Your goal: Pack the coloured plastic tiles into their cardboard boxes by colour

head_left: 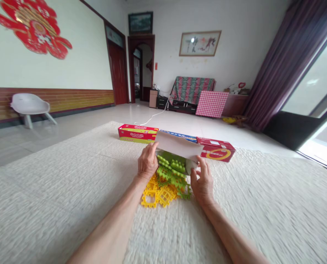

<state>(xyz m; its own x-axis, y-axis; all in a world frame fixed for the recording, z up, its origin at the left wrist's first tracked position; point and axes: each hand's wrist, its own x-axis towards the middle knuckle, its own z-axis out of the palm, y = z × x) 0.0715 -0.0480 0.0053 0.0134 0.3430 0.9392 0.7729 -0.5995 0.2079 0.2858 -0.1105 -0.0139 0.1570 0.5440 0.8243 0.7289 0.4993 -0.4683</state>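
Note:
A cardboard box lies tilted on its side, its pale inner flap raised and its opening towards me. My left hand is closed on the box's left edge. At the right edge, my right hand grips the cardboard between thumb and fingers. Green plastic interlocking blocks sit in the mouth of the box and spread out in front of it. Yellow interlocking blocks, square with toothed edges, lie on the carpet just below the green ones, between my forearms. The box's far inside is hidden.
A red and yellow box stands behind on the left, a dark red box on the right, with a blue printed panel between them. All rest on a cream carpet. A white chair stands far left.

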